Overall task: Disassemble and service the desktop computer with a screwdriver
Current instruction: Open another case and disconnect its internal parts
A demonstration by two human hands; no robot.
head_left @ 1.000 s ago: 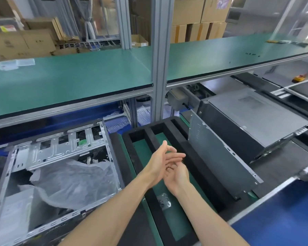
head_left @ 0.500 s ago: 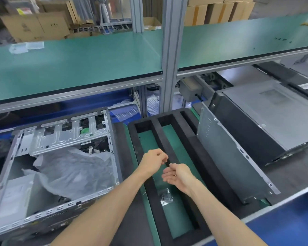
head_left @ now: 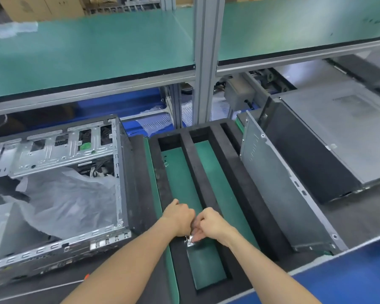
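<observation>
Both hands were low over the black foam tray [head_left: 206,154]; the left hand [head_left: 180,217] was curled in a fist, and I could not tell what it held; the right hand [head_left: 208,224] pinched a small clear bag [head_left: 190,241], likely of screws; the open computer case [head_left: 57,183] lay just left of the tray; if the bag slipped or tore, tiny screws could roll into the foam slots and get lost
</observation>
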